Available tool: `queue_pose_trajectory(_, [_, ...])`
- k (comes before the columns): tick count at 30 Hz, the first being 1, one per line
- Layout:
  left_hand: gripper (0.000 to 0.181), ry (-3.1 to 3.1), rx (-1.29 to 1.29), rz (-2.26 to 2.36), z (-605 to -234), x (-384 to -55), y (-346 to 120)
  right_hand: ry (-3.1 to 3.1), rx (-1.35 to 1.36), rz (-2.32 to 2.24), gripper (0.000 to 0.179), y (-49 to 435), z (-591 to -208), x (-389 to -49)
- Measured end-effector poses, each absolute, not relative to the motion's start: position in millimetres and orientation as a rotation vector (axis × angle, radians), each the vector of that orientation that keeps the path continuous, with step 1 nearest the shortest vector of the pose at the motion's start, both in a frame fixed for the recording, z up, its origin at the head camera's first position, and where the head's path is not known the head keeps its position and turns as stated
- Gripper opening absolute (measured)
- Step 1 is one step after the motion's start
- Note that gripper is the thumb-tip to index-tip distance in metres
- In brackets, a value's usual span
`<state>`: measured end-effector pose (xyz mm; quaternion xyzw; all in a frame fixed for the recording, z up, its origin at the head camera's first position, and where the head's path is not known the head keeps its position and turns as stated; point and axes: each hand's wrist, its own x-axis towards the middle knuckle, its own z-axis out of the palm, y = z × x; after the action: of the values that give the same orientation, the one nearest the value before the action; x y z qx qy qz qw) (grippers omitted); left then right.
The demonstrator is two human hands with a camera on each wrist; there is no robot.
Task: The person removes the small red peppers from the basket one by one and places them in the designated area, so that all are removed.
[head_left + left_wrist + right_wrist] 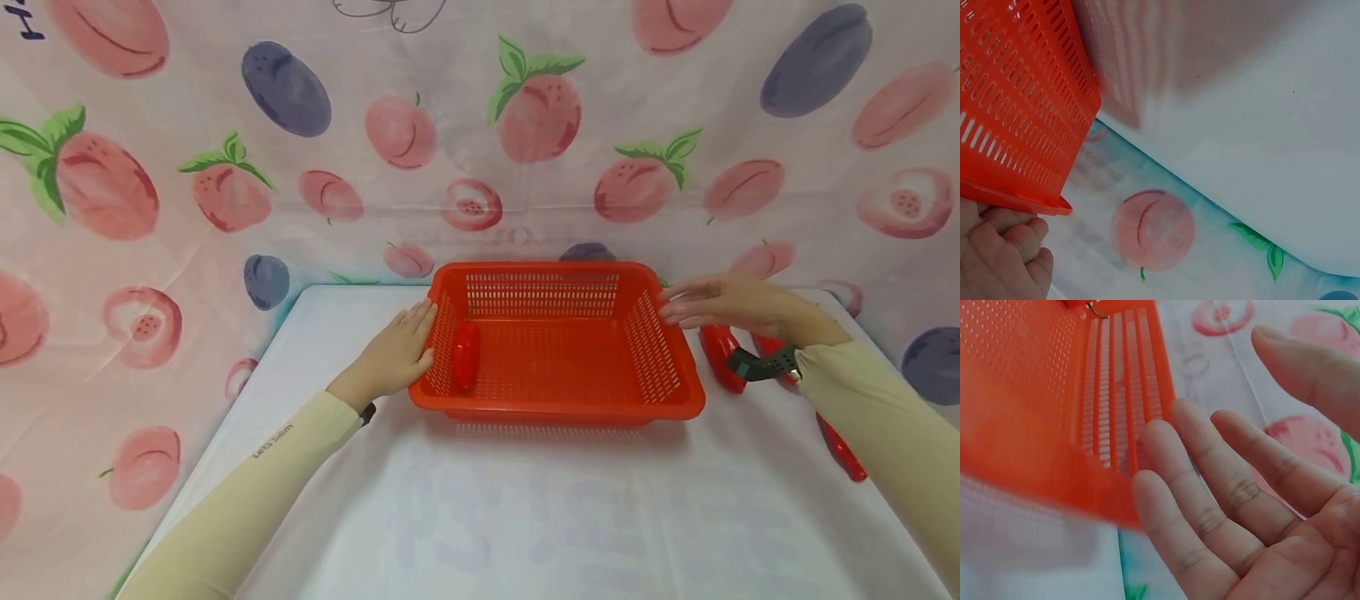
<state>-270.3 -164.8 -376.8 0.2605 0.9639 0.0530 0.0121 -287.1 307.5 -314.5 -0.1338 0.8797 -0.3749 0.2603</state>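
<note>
A red plastic basket (pixel 555 408) with slotted walls stands on the white table. Inside it, by the left wall, lies a glossy red pepper (pixel 466 357) with a thin stem. My left hand (pixel 392 350) rests against the basket's left rim, its fingers stretched forward; in the left wrist view its fingertips touch the rim from outside. At the opposite end, my right hand (pixel 738 307) is by the right rim. Its fingers are extended and the thumb stands apart in the right wrist view, with nothing held. Whether those fingertips touch the rim, I cannot tell.
To the basket's right, partly under my right arm, lie several red peppers: one close to the basket (pixel 722 357), and a thin one (pixel 842 447) nearer the front. A fruit-print cloth (pixel 465 100) hangs behind the white table (pixel 525 517).
</note>
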Motion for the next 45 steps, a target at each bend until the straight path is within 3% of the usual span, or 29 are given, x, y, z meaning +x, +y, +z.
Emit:
queue_pose_trajectory(23, [0.066,3.016,0.832,0.164,-374.1,-270.4,-163.7,2.159,-0.498,-1.223,0.050,213.6,-327.6,-321.9])
queue_pose_trajectory(45, [0.067,3.028,0.821,0.139,-375.6,-271.2,-163.0,2.000,-0.576,-1.296,0.046,146.0,-357.1,-346.2])
